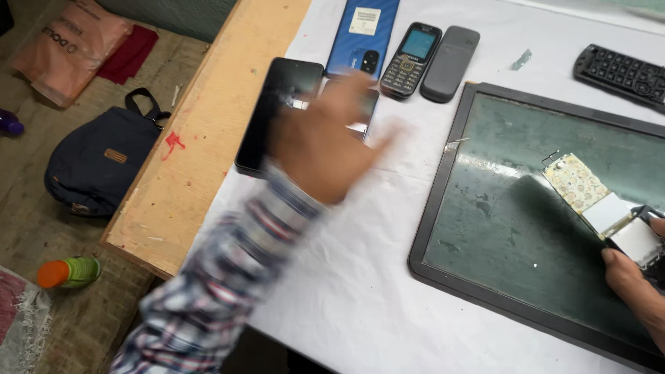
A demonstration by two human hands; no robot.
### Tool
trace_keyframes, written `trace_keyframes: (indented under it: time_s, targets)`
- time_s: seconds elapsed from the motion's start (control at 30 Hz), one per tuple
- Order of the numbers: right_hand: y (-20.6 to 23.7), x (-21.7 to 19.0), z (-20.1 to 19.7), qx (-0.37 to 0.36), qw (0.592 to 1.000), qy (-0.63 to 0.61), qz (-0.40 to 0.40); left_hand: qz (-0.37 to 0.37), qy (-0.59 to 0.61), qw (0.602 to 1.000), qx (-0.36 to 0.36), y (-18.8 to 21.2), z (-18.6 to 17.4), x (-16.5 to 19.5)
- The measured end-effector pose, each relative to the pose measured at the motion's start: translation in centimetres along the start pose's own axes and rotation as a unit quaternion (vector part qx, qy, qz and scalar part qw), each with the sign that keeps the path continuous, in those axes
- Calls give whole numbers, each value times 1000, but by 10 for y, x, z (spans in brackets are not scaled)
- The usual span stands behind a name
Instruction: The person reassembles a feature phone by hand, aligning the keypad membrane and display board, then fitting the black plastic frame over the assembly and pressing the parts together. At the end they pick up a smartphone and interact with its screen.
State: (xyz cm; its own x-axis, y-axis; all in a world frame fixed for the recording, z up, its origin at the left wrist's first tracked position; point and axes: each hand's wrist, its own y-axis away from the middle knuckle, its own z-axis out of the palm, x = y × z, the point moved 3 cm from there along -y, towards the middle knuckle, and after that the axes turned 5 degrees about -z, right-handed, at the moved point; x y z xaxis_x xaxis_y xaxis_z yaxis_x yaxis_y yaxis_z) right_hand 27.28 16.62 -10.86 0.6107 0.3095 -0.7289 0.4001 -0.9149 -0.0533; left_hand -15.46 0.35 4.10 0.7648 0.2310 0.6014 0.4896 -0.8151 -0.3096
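Note:
My left hand [325, 142], blurred with motion, reaches over a black smartphone [267, 111] lying at the left edge of the white cloth; whether it touches the phone or grips anything is unclear. My right hand [634, 277] at the right edge holds a small phone circuit board [599, 197] with a keypad face and white screen, above a dark glass-topped work mat [506, 215]. A blue phone [364, 34], a black keypad phone [410, 59] and a grey back cover [449, 62] lie at the far side.
A black keypad panel [620, 73] sits at the top right. The wooden table edge [201, 131] runs along the left. On the floor are a dark bag [97, 163], an orange-capped green bottle [69, 272] and a pink sack [69, 45].

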Motion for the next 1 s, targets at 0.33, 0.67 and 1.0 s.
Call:
trace_keyframes:
  time_s: [0.33, 0.67, 1.0]
  targets:
    - [-17, -16, -6, -4, 996, 86, 33, -271, -310, 906, -101, -28, -39, -97]
    - [-21, -38, -12, -2, 996, 88, -11, -307, -270, 904, -127, -44, -36, -108]
    - [-7, -45, -23, 82, 979, 114, -144, -252, -46, 967, -11, -47, -46, -147]
